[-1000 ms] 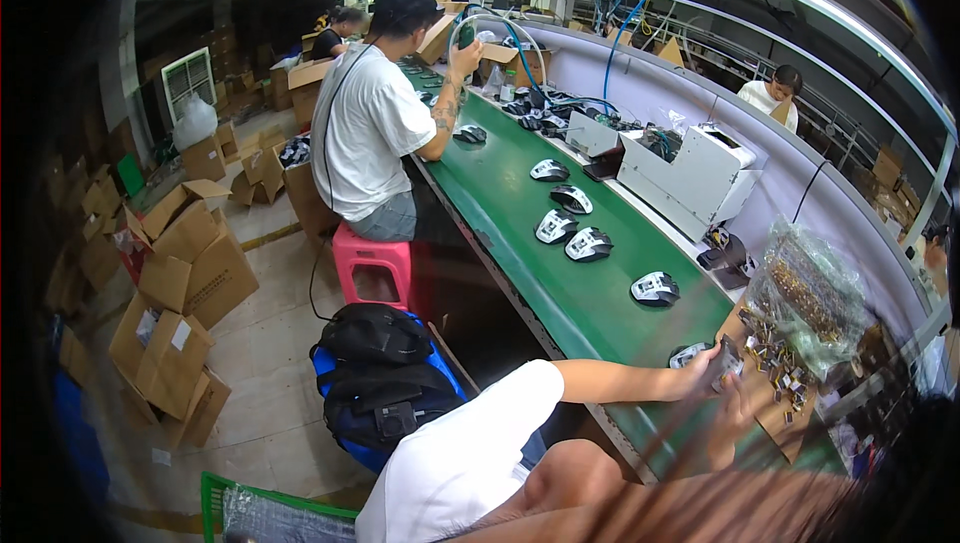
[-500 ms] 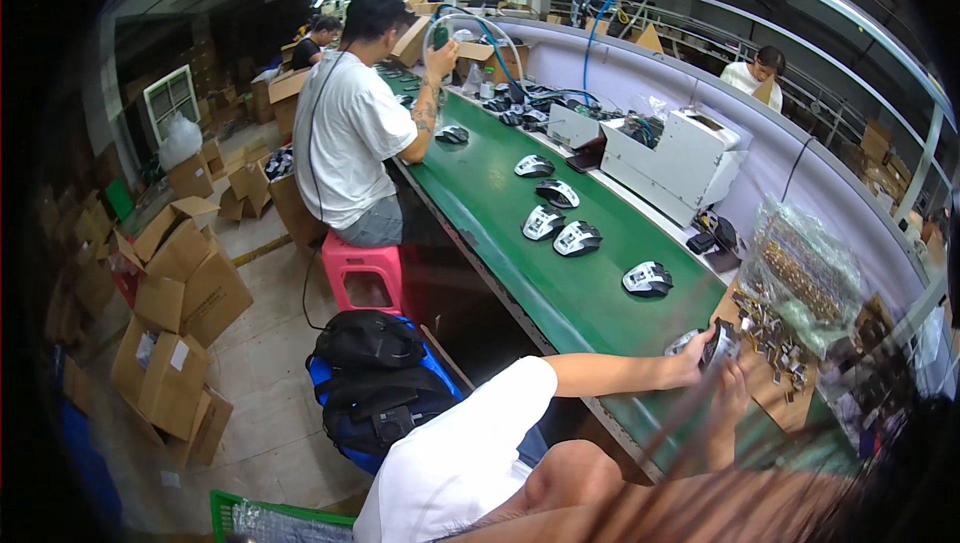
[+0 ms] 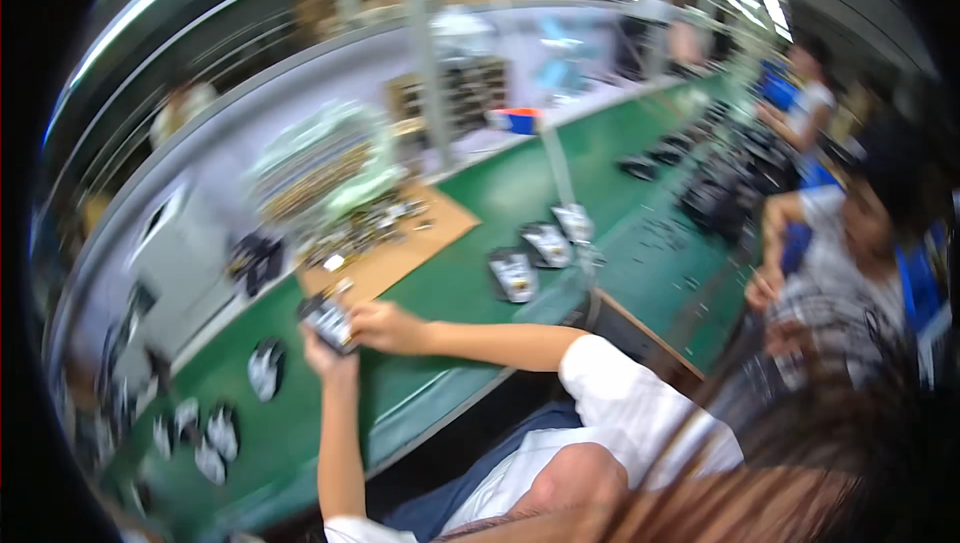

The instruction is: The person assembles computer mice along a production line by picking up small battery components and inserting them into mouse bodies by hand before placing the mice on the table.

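A black computer mouse with a pale top (image 3: pixel 328 323) is held over the green bench in my left hand (image 3: pixel 325 355), whose fingers wrap its lower side. My right hand (image 3: pixel 388 328) is closed, fingertips against the mouse's near right edge; whatever they pinch is blurred. Just beyond the hands lies a brown cardboard sheet (image 3: pixel 440 233) bearing a pile of small metal parts (image 3: pixel 375 228). One silver-and-black mouse (image 3: pixel 266 370) rests left of my hands, with several more (image 3: pixel 222 430) farther left. To the right sit three similar mice (image 3: pixel 514 275).
Behind the parts is a clear plastic bag of brownish pieces (image 3: pixel 325 168). A white machine housing (image 3: pixel 185 248) stands at the left against the bench's back wall. Co-workers sit at the right (image 3: pixel 840 283), near a heap of black mouse parts (image 3: pixel 725 188). A pale cable (image 3: pixel 557 168) hangs over the bench.
My view has swung to the right, bringing the right stretch of bench into sight and blurring the picture. The mouse stays in my left hand; my right fingers now meet its edge.
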